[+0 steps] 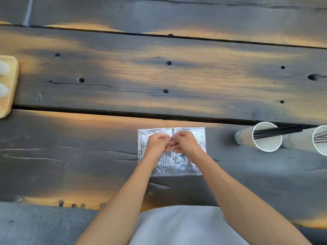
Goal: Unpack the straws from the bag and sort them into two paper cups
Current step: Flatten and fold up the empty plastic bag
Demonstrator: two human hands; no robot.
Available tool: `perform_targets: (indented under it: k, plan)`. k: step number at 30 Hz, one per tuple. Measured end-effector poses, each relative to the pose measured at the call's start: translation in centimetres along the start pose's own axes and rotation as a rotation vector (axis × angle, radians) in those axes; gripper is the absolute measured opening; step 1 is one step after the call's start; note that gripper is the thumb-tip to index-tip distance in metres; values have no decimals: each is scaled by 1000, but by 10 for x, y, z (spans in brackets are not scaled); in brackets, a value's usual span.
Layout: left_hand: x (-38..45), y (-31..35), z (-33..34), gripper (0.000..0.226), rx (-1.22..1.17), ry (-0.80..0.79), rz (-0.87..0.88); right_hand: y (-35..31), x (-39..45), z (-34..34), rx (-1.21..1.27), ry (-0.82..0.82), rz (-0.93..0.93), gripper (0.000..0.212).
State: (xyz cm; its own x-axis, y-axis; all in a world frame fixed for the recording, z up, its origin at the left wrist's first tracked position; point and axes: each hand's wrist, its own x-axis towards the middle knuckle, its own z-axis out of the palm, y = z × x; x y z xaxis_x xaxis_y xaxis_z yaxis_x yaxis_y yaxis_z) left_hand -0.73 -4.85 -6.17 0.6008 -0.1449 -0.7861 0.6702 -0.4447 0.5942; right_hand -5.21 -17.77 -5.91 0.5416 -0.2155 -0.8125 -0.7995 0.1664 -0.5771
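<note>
Both hands, left [158, 143] and right [184, 142], pinch the silvery bag [174, 163] together at its middle on the dark wooden tabletop [159, 76]. To the right stand two paper cups [261, 138] holding black straws [277, 132].

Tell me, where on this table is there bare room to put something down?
Bare wood lies left of the silver bag, out to the wooden tray, and across the planks beyond it. It is crowded to the right, where two paper cups of black straws stand, and at the bag, under both hands.
</note>
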Motion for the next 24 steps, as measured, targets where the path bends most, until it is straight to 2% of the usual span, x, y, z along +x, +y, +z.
perform_targets:
  k: [3, 10, 12, 16, 18, 21, 24]
  plan:
    - [12, 2, -11, 18, -15, 105, -35, -5, 10, -5, 7, 48, 20, 18]
    - [21, -9, -58, 15, -111, 348, -74, -5, 12, -62, 26, 334, 75, 28]
    - [21, -3, -52, 15, -106, 319, -69, -11, 14, -56, 28, 332, 63, 26]
    - [21, 21, -15, 13, -74, 83, -14, -32, 18, -14, 113, 72, 1, 21]
    - [24, 27, -6, 14, -107, 64, -20, -39, 22, -1, 130, 3, 19, 22]
    - [29, 23, -21, 8, -196, 120, -74, -43, 27, -14, 139, 59, 69, 25]
    - [33, 13, -50, 8, -289, 180, -134, -40, 27, -51, 158, 207, 97, 25]
